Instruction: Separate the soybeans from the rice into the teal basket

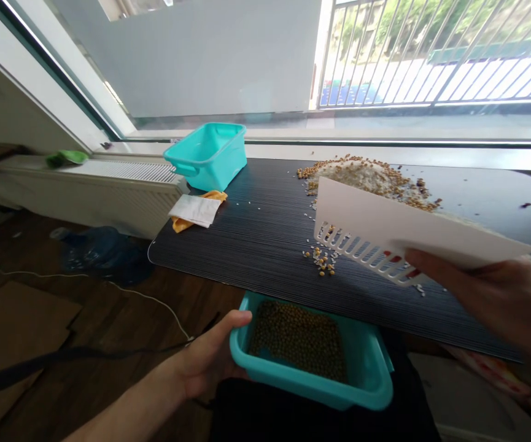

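My left hand grips the left rim of a teal bin held below the table's front edge; several brownish beans cover its bottom. My right hand holds a white slotted basket tilted above the dark table, its slotted bottom facing me. A few beans and rice grains lie on the table under the basket. Behind the basket a pile of rice mixed with beans spreads over the table.
A second teal bin stands at the table's far left corner, beside a white and orange cloth. A radiator runs along the left wall under the window. A blue water bottle and cables lie on the wooden floor.
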